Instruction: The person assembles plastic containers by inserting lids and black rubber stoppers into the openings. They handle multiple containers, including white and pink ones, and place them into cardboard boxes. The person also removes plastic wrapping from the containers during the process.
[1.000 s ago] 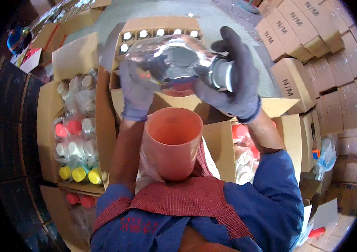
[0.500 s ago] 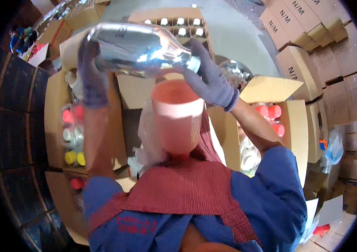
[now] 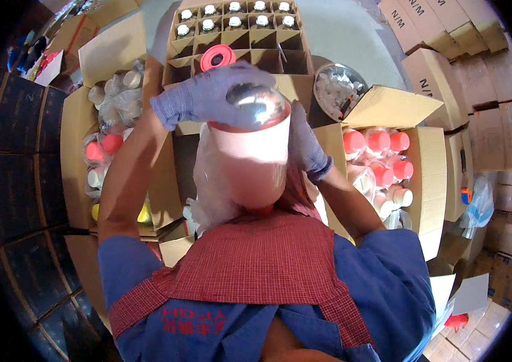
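A pink cylindrical casing (image 3: 250, 163) stands upright before my chest, its open top up. Inside it sits a silver glass flask liner (image 3: 257, 105), with only its rounded shiny end showing at the rim. My left hand (image 3: 217, 96), in a grey glove, is closed over that end, the fingers around its far side. My right hand (image 3: 308, 145), gloved too, is pressed against the casing's right side near the rim; some of its fingers are hidden behind it. Crumpled clear plastic (image 3: 208, 181) hangs along the casing's left side.
Ahead is a divided carton (image 3: 241, 39) of white-capped bottles, with a red ring-shaped part (image 3: 218, 57) at its near side. Open cartons (image 3: 428, 187) of red- and white-capped bottles flank me. A metal bowl (image 3: 340, 90) of whitish pieces stands at right. Stacked boxes (image 3: 21, 163) rise at left.
The silver liner, held level above the casing before, has been upended into it. My left hand has moved right onto its end; my right hand has let go of the neck and dropped to the casing's side.
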Demonstrator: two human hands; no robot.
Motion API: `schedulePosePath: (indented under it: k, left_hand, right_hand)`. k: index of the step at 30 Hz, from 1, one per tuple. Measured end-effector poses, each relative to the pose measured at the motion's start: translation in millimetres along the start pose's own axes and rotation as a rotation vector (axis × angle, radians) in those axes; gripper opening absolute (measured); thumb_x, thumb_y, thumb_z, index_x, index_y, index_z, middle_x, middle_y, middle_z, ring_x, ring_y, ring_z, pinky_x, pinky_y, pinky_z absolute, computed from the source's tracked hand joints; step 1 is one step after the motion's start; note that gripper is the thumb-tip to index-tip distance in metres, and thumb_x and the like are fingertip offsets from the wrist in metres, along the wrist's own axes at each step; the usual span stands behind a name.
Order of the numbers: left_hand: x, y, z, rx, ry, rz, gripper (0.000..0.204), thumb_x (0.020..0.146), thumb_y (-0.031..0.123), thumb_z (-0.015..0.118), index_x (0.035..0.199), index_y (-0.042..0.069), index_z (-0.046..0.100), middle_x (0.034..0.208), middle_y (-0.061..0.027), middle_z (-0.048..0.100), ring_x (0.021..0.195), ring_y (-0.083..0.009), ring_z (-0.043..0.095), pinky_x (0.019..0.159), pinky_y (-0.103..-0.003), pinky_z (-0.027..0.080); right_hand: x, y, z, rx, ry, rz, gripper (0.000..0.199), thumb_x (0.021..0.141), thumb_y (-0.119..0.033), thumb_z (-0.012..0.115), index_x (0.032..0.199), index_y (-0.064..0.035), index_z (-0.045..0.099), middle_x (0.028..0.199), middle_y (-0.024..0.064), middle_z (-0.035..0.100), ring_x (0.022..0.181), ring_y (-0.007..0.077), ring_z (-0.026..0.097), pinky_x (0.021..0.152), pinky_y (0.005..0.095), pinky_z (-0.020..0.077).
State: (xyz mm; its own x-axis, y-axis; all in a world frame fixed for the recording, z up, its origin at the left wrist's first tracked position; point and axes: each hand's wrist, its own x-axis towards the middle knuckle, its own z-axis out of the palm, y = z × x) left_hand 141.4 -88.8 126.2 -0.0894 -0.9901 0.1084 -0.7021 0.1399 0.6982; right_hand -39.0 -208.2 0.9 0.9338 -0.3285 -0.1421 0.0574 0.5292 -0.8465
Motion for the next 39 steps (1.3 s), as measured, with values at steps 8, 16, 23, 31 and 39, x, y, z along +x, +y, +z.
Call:
schedulePosePath:
  k: [8,16,23,31,39]
  left_hand:
    - [23.6,28.8,-0.3,0.304,-0.323,-0.328,0.059,0.076,0.03,0.07,0.128,0.009,0.051,0.117,-0.0178,0.057,0.11,-0.0347,0.056,0.093,-0.041,0.046]
    - [13.1,11.7,-19.7,-0.029,-0.356,-0.176,0.064,0.081,0.034,0.065,0.138,0.013,0.046,0.126,-0.0167,0.053,0.124,-0.0316,0.046,0.101,-0.04,0.039]
    - [26.7,24.5,-4.9,0.39,-0.414,-0.456,0.062,0.083,0.046,0.061,0.134,0.012,0.049,0.105,-0.0163,0.061,0.099,-0.0308,0.059,0.085,-0.041,0.046]
    - [7.9,25.5,-1.5,0.485,-0.347,-0.396,0.053,0.081,0.044,0.065,0.122,0.011,0.058,0.096,-0.0138,0.064,0.089,-0.0319,0.064,0.079,-0.041,0.05]
    - [-0.6,19.2,9.7,0.351,-0.222,-0.191,0.048,0.083,0.051,0.06,0.11,0.01,0.062,0.084,-0.0117,0.063,0.078,-0.0338,0.063,0.071,-0.044,0.048]
  right_hand:
    - [-5.8,-4.0,-6.9,-0.198,0.01,-0.115,0.046,0.105,-0.025,0.028,0.138,0.0047,0.037,0.133,0.0112,0.049,0.12,0.0179,0.045,0.107,0.029,0.031]
    - [-5.6,1.0,-13.0,-0.285,0.001,-0.147,0.053,0.104,-0.035,0.027,0.14,0.0025,0.034,0.137,0.0131,0.044,0.128,0.0194,0.04,0.111,0.0322,0.0263]
    - [-13.6,-21.1,8.9,-0.213,0.019,-0.212,0.044,0.105,-0.024,0.028,0.133,0.0054,0.043,0.127,0.0106,0.052,0.119,0.0171,0.046,0.107,0.03,0.0294]
    - [-17.8,1.1,-4.8,-0.318,0.047,-0.286,0.044,0.103,-0.027,0.033,0.134,0.0034,0.043,0.126,0.0115,0.054,0.117,0.0175,0.048,0.102,0.0302,0.036]
    - [-27.1,-1.5,6.3,-0.274,0.036,-0.187,0.045,0.101,-0.022,0.037,0.137,0.0043,0.039,0.129,0.0113,0.051,0.116,0.0184,0.048,0.102,0.03,0.0353]
